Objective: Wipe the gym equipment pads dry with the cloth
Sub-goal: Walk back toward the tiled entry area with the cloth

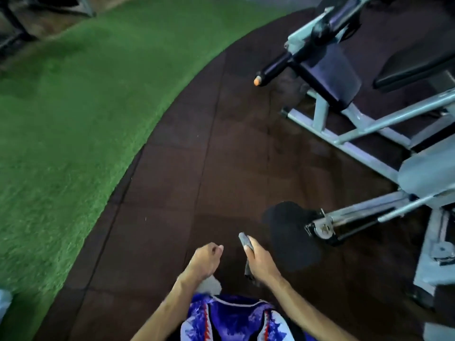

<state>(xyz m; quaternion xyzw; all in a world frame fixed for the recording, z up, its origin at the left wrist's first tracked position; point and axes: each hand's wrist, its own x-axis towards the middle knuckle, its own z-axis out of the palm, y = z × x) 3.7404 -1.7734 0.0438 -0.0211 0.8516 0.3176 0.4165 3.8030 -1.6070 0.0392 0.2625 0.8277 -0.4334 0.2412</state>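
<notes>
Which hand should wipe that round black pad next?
The right hand. It already holds the grey cloth and is right beside the round black pad. The left hand is curled, holds nothing, and is farther away.

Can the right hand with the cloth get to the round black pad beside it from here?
Probably yes: the right hand, gripping the cloth, sits just left of the roller pad, with only bare floor between them.

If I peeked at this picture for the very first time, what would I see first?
Probably the big bright green turf filling the left side, curving against the dark floor tiles. Next, the grey metal gym machine on the right, with its black pads and a roller with an orange tip. At the bottom, the right hand grips a grey cloth, while the left hand is loosely curled.
</notes>
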